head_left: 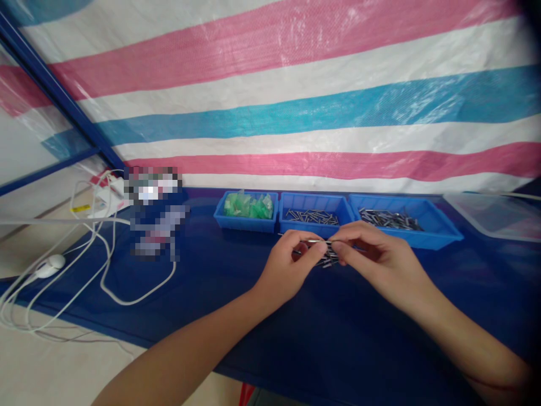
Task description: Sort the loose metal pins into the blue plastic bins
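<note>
My left hand (291,262) pinches a thin, shiny metal rod (315,241) between thumb and fingertips. My right hand (378,259) meets it from the other side, its thumb and fingers closed at the rod's right end. Under the fingertips lies a small pile of metal pins (328,261) on the dark blue table (338,338), partly covered by both hands. Just behind the hands, a blue bin (315,198) contains many loose metal pins. To its right, another blue bin (442,231) holds darker metal pieces, too small to make out exactly.
A third blue bin (245,224) with green plastic packets (249,205) stands at the left of the row. Far right is a clear plastic container (499,217). White cables (112,270) tangle across the table's left side. A striped tarp (270,118) hangs behind.
</note>
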The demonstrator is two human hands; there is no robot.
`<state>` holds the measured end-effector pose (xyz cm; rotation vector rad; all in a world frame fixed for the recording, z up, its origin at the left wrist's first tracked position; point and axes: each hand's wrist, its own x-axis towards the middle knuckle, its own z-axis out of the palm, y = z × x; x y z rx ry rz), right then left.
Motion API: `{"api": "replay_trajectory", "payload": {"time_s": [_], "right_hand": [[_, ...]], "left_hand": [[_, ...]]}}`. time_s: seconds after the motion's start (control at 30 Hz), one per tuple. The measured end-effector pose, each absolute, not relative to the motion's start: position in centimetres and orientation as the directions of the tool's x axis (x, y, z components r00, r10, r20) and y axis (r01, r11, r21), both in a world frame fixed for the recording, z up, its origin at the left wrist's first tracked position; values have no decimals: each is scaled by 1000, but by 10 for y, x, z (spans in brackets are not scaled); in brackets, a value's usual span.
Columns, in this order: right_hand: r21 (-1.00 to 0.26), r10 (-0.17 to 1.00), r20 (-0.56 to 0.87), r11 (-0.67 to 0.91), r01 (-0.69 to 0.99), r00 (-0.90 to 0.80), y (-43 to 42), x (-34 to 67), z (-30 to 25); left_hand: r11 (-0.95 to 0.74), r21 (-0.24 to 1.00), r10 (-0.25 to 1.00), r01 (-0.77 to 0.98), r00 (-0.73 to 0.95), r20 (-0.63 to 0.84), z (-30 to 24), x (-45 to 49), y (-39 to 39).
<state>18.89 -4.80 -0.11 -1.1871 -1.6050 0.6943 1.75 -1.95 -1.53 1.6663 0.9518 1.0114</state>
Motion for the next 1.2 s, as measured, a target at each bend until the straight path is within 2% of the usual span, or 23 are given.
{"api": "replay_trajectory", "payload": {"time_s": [0.1, 0.2, 0.33, 0.43, 0.5, 0.6, 0.67, 0.8, 0.9, 0.97, 1.07, 1.13, 1.2], "right_hand": [[-811, 921, 377, 380, 445, -100, -47, 190, -3], [-735, 907, 388, 410, 540, -161, -45, 192, -3], [-625, 892, 445, 377, 684, -85, -38, 205, 0], [-495, 846, 531, 271, 825, 41, -31, 231, 3], [-403, 802, 581, 136, 905, 138, -27, 254, 5], [-284, 783, 587, -38, 958, 205, -23, 284, 5], [-250, 787, 584, -58, 966, 199, -20, 293, 1], [-164, 825, 548, -56, 985, 138, -14, 284, -9], [-106, 827, 548, -85, 991, 129, -12, 270, -12], [-128, 814, 568, -57, 990, 121, -14, 262, -11], [-171, 810, 586, 86, 982, 31, -21, 250, -7], [-178, 812, 582, 181, 967, -45, -26, 240, -5], [-175, 811, 578, 233, 957, -92, -30, 229, -5]], "left_hand": [[-252, 959, 915, 132, 356, 191, -12, 17, -18], [-265, 944, 910, 195, 374, 178, -12, 15, -16], [-370, 864, 892, 341, 390, 228, -14, 12, -12], [-446, 814, 860, 372, 430, 275, -15, 11, -10], [-476, 799, 837, 366, 467, 285, -14, 10, -10], [-495, 788, 814, 367, 514, 272, -14, 10, -10], [-507, 762, 804, 402, 540, 250, -13, 10, -10], [-634, 593, 725, 496, 648, 233, -6, 10, -10], [-753, 449, 610, 481, 766, 203, 8, 1, -10], [-780, 414, 551, 469, 828, 100, 19, -10, -8], [-716, 434, 548, 547, 825, -136, 31, -26, -4], [-693, 465, 523, 551, 828, -201, 33, -33, -1], [-696, 487, 503, 527, 842, -194, 32, -35, 1]]}}
